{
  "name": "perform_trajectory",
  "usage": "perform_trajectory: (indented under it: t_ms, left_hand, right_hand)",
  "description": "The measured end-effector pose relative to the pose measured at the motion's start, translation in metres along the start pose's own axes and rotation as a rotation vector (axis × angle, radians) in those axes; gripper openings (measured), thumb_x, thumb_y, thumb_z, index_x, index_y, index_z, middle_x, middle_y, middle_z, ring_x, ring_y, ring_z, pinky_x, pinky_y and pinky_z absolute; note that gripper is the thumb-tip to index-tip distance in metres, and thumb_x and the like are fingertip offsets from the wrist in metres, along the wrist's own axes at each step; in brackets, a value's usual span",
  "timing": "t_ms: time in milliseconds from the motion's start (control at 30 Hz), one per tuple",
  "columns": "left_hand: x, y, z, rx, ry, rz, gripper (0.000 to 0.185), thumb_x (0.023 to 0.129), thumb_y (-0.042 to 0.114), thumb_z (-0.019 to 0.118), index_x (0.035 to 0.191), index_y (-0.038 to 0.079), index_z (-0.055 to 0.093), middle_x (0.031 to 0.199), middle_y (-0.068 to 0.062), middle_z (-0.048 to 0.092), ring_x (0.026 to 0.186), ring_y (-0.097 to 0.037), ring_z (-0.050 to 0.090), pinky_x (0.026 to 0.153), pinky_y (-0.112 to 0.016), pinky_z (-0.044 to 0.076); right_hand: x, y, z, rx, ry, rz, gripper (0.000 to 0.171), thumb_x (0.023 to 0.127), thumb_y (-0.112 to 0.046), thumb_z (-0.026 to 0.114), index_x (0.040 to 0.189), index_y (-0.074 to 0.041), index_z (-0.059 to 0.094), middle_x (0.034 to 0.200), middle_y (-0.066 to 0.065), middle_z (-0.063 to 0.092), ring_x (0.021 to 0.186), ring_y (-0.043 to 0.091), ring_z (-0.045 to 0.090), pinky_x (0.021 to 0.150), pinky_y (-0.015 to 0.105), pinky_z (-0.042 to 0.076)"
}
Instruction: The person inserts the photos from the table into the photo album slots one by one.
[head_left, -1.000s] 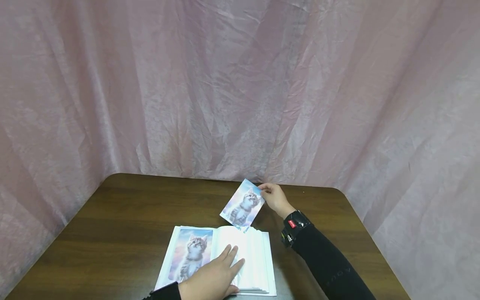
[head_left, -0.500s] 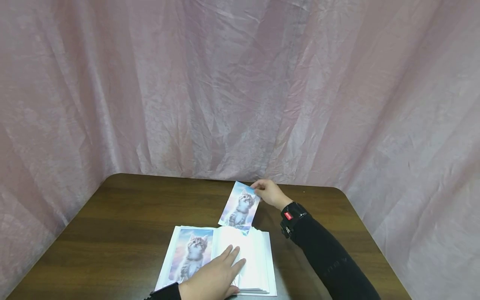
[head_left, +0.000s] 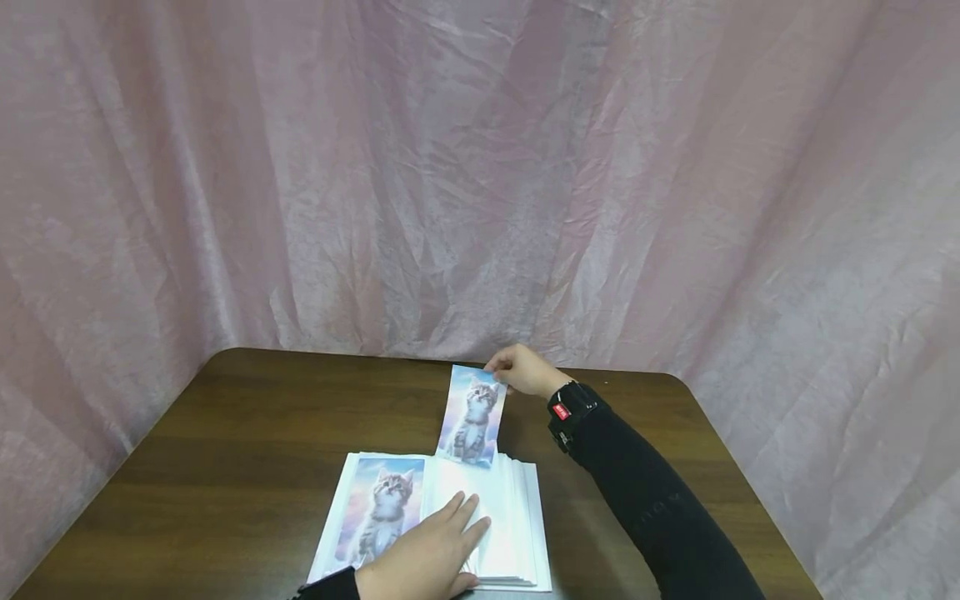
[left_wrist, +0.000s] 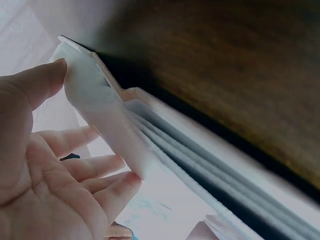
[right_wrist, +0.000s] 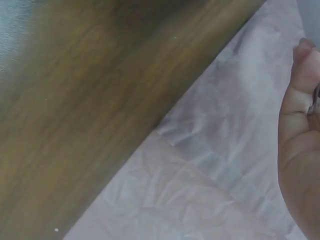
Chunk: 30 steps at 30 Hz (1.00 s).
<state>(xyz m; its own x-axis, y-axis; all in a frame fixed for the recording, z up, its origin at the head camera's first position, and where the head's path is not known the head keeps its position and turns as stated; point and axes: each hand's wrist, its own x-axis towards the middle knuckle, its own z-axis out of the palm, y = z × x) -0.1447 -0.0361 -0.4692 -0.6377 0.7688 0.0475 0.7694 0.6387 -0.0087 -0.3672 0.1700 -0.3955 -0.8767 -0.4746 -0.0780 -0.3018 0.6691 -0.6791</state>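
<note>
A photo album lies spread on the table, with a kitten picture on its left page. My left hand rests on the white right page, fingers extended and spread; the left wrist view shows its fingertips against the page surface. Beyond the album's top edge, my right hand pinches the upper right corner of a kitten photo card. The card stands nearly upright in line with the right page, its bottom end overlapping that page's top. In the right wrist view only part of the right hand appears.
The brown wooden table extends around the album. A pale pink curtain hangs right behind the table's far edge. More album leaves are stacked under the page, seen edge-on in the left wrist view.
My right hand has moved left with the photo card, which has turned from slanted to nearly straight, its bottom end now further over the right page. My left hand has stayed put.
</note>
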Motion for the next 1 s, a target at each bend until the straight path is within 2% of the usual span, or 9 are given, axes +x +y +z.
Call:
perform_trajectory:
  t_ms: [133, 333, 400, 667, 1000]
  left_hand:
    - [-0.001, -0.001, 0.000, -0.004, 0.003, 0.002, 0.067, 0.091, 0.053, 0.066, 0.140, 0.009, 0.057, 0.145, -0.021, 0.051, 0.133, -0.037, 0.050, 0.102, -0.037, 0.050]
    - [-0.001, -0.001, 0.000, -0.013, 0.028, 0.008, 0.066, 0.091, 0.052, 0.067, 0.138, 0.008, 0.058, 0.143, -0.021, 0.053, 0.132, -0.037, 0.051, 0.103, -0.037, 0.048]
    - [-0.001, -0.001, 0.001, -0.021, 0.038, 0.011, 0.066, 0.090, 0.052, 0.068, 0.138, 0.008, 0.058, 0.143, -0.022, 0.052, 0.132, -0.038, 0.051, 0.103, -0.037, 0.048]
    - [-0.002, -0.001, 0.004, -0.026, 0.054, 0.022, 0.068, 0.090, 0.052, 0.068, 0.139, 0.006, 0.057, 0.145, -0.023, 0.051, 0.133, -0.037, 0.050, 0.103, -0.037, 0.049]
    - [-0.002, -0.001, 0.007, -0.040, 0.073, 0.023, 0.070, 0.090, 0.050, 0.070, 0.140, 0.004, 0.054, 0.147, -0.025, 0.047, 0.134, -0.039, 0.048, 0.104, -0.038, 0.048]
  right_hand:
    - [0.004, -0.007, -0.001, -0.032, -0.031, 0.004, 0.017, 0.098, -0.005, 0.063, 0.110, -0.006, 0.074, 0.108, 0.009, 0.071, 0.086, 0.037, 0.070, 0.064, 0.026, 0.056]
    - [0.007, -0.010, 0.005, -0.043, -0.063, -0.013, 0.016, 0.098, -0.004, 0.062, 0.107, -0.007, 0.075, 0.104, 0.005, 0.072, 0.080, 0.017, 0.067, 0.070, 0.032, 0.059]
    - [0.007, -0.009, 0.008, -0.040, -0.072, -0.019, 0.016, 0.098, -0.004, 0.062, 0.107, -0.007, 0.074, 0.103, 0.004, 0.071, 0.079, 0.014, 0.065, 0.070, 0.034, 0.059]
    - [0.004, -0.001, 0.019, 0.014, -0.102, -0.015, 0.015, 0.098, -0.004, 0.062, 0.107, -0.006, 0.073, 0.099, 0.004, 0.071, 0.074, 0.015, 0.062, 0.078, 0.049, 0.058]
    - [-0.002, 0.008, 0.031, 0.060, -0.203, 0.017, 0.016, 0.098, -0.005, 0.062, 0.109, -0.008, 0.073, 0.100, 0.001, 0.070, 0.080, 0.016, 0.061, 0.080, 0.046, 0.057]
